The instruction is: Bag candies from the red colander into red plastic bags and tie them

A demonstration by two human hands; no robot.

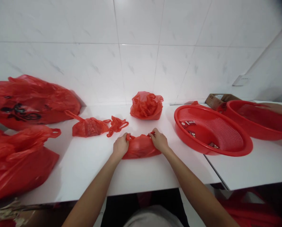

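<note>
A small red plastic bag (pixel 142 147), rounded out by its contents, lies on the white table in front of me. My left hand (pixel 121 146) is closed on the bag's left handle, and my right hand (pixel 159 141) grips the handle on the other side. What fills the bag is hidden by the plastic. Just behind it stands an open bundle of crumpled red bags (pixel 147 106). To the left lie a filled small red bag (pixel 90 127) and a loose, crumpled red bag (pixel 117 124).
At right, a red colander basin (pixel 235 146) holds several small packets. Beyond it a person's hand (pixel 281 108) reaches over another red basin (pixel 237 126), near a cardboard box (pixel 214 103). Large red bags (pixel 53 110) fill the left side. A tiled wall (pixel 141 69) backs the table.
</note>
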